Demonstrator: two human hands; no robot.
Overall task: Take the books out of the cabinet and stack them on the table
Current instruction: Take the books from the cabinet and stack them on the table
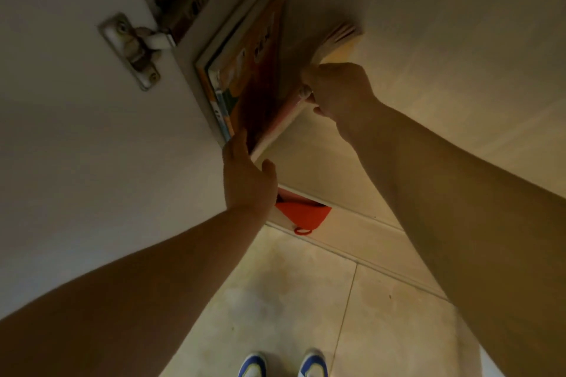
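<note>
Here, flat glossy books (245, 70), upright.

Bare forearms; blue-and-white shoes (283, 364)

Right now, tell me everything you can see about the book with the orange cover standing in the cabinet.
The orange-covered book stands upright on the cabinet shelf, leaning against thinner books by the open door's side. Its cover looks glossy, with pale picture patches and dark lettering too blurred to read. The left hand touches its lower near corner with straight fingers. The right hand holds a different, pale book beside it.
</note>
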